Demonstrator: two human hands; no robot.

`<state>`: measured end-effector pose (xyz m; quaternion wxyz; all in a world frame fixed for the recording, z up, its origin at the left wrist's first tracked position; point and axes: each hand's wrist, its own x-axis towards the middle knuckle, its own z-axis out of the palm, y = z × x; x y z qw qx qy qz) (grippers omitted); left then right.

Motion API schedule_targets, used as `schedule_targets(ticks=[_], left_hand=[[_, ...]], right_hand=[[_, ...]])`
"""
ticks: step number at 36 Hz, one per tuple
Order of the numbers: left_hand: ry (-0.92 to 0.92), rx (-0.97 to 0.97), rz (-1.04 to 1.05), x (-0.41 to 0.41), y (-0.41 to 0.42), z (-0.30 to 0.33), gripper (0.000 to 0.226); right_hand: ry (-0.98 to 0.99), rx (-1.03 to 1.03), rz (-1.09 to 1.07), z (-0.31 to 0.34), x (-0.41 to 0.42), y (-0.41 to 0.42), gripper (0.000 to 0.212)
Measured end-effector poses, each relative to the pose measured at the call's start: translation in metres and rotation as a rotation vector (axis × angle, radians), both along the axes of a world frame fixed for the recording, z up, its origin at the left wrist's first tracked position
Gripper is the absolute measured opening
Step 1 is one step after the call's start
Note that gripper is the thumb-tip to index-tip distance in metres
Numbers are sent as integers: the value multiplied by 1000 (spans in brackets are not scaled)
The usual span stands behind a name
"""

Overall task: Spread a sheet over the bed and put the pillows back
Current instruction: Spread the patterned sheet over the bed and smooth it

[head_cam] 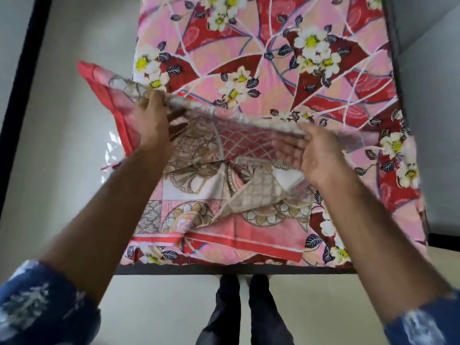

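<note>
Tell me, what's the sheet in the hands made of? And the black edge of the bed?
The folded sheet looks like thin printed cloth, perhaps cotton: it creases, droops and is faintly see-through where lifted. The black bed edge looks hard and matte, maybe painted wood or metal; I can't tell which.

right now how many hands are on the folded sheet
2. The left hand grips the lifted edge of the folded sheet near the bed's left side; the right hand holds the same edge toward the right. Fingertips are partly hidden by cloth.
</note>
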<state>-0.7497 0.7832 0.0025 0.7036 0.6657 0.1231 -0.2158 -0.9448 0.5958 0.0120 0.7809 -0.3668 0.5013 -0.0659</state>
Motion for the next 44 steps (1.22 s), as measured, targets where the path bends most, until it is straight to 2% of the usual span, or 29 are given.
schedule_targets(ticks=[4, 7, 9, 12, 14, 15, 18, 20, 24, 25, 27, 30, 31, 33, 34, 36, 39, 41, 43, 44], left_hand=[[3, -20, 14, -41, 37, -18, 20], [-6, 1, 2, -85, 74, -36, 20], [64, 33, -1, -116, 99, -48, 19], [242, 103, 96, -156, 124, -64, 29], [301, 152, 133, -174, 132, -69, 16], [316, 154, 155, -177, 133, -71, 18], [296, 144, 189, -165, 132, -73, 19], [169, 142, 125, -143, 124, -67, 10], [-80, 128, 16, -66, 69, -49, 28], [-123, 113, -33, -40, 53, -44, 32], [-239, 152, -200, 4, 30, -49, 55], [-355, 188, -403, 21, 6, -36, 78], [-422, 201, -492, 20, -2, -34, 75], [-558, 350, -672, 9, -11, -34, 50], [-587, 477, -777, 1, -7, -44, 40], [-611, 694, -1002, -28, 15, -79, 40], [-619, 850, -1297, -79, 59, -134, 67], [-659, 1003, -1476, -110, 86, -159, 90], [-781, 1073, -1490, -134, 104, -167, 104], [-817, 1089, -1462, -144, 109, -169, 102]], right_hand=[[104, 71, -50, -12, -64, 59, 24], [207, 235, -117, -25, -108, 105, 18], [306, 317, -162, -37, -131, 129, 20], [388, 369, -199, -50, -150, 148, 22], [409, 372, -196, -54, -151, 148, 19], [416, 365, -194, -53, -148, 144, 19], [374, 269, -137, -42, -133, 121, 21], [324, 156, -55, -30, -117, 96, 25], [215, -171, 40, -12, -53, 23, 28], [209, -266, 28, -10, -32, 2, 38], [157, -411, -22, -10, 4, -34, 47], [48, -612, 12, -9, 38, -63, 34], [25, -662, 84, -16, 41, -65, 34], [26, -647, 227, -34, 39, -56, 33], [71, -648, 309, -49, 32, -48, 31], [185, -715, 576, -86, 5, -25, 34], [311, -807, 838, -133, -55, 14, 45], [393, -891, 878, -152, -96, 37, 46], [450, -1074, 846, -166, -134, 53, 53], [474, -1145, 831, -169, -149, 60, 59]])
